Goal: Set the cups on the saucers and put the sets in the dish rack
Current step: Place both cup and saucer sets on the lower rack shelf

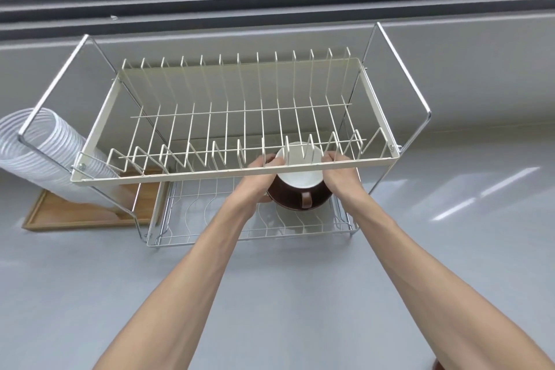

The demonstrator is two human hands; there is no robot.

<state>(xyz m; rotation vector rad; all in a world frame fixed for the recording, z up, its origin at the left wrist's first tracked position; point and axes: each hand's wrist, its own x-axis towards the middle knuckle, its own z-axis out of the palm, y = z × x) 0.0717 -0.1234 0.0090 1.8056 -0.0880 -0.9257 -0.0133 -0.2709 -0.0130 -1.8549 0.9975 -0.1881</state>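
Head | cup [300,186] between both grips | left grip [258,180], right grip [339,173] closed on it

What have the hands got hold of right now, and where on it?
Both hands hold one brown cup, white inside: the left hand grips its left side, the right hand its right side. The handle faces the person, untouched. A saucer beneath cannot be confirmed.

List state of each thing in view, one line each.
cup: upright, empty, handle toward camera, on the saucer
saucer: under cup, held in the lower tier
left hand: gripping the set's left side
right hand: gripping the set's right side
upper tier: empty
lower tier: holds only this set
hose: lying on its side on the tray
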